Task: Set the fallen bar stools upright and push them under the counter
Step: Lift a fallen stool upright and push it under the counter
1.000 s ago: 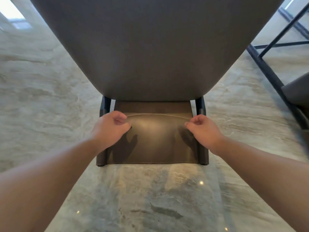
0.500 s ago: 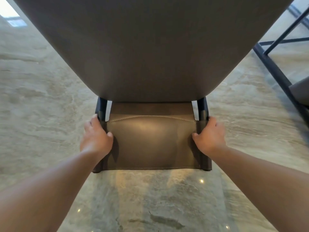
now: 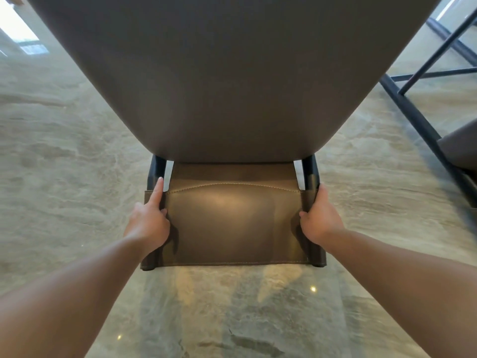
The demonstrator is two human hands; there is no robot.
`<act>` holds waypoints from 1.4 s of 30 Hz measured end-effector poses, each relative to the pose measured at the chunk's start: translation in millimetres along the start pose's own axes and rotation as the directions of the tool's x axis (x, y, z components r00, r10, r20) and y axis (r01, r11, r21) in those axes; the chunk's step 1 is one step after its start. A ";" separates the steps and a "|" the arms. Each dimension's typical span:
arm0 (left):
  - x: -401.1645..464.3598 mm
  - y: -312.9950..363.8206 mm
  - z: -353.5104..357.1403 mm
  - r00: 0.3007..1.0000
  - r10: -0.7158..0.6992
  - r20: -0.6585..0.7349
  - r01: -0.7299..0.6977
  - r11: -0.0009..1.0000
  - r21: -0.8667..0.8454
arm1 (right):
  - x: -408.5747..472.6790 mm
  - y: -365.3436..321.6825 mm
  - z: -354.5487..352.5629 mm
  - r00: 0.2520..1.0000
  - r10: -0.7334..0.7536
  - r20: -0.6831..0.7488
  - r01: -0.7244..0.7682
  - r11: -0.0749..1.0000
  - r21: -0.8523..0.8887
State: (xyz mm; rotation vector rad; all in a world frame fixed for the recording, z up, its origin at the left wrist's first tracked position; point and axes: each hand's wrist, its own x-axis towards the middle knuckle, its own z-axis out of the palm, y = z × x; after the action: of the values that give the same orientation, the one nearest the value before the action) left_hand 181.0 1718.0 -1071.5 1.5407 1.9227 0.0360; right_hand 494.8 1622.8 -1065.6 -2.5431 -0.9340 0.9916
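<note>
A bar stool lies on its back on the marble floor. Its brown leather backrest [image 3: 232, 223] rests flat on the floor in the middle of the view, and the grey underside of its seat [image 3: 232, 78] fills the top. Dark metal posts [image 3: 156, 169] join the two. My left hand [image 3: 149, 220] grips the backrest's left edge, index finger pointing along the post. My right hand [image 3: 320, 218] grips the right edge of the backrest. The stool's legs are out of view.
At the right edge, a second stool lies fallen: black metal frame bars [image 3: 423, 120] and part of its brown seat [image 3: 462, 148]. Glossy grey-beige marble floor [image 3: 64, 164] spreads on both sides and in front of me.
Both hands moved from the top seam of the backrest outward to its left and right edges and closed around them. The view has shifted a little closer.
</note>
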 end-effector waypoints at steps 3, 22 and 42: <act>-2.9 2.2 -8.4 1.000 0.020 -0.010 -0.020 0.998 -0.051 | -4.6 -2.8 -9.9 1.000 -0.014 0.002 0.014 1.000 0.024; -77.2 99.2 -164.7 0.968 0.216 -0.126 -0.173 0.943 0.286 | -61.8 -94.6 -156.4 0.971 -0.237 -0.015 0.234 0.942 0.240; -140.4 161.5 -199.8 0.350 0.935 0.054 -0.646 0.199 0.737 | -98.1 -191.4 -257.3 0.956 -0.293 -0.008 0.291 0.948 0.131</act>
State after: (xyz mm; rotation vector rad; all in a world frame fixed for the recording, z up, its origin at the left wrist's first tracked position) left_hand 230.5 1718.2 -782.9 3.2021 1.0548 0.1892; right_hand 523.5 1703.5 -741.5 -2.2115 -1.1671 0.9446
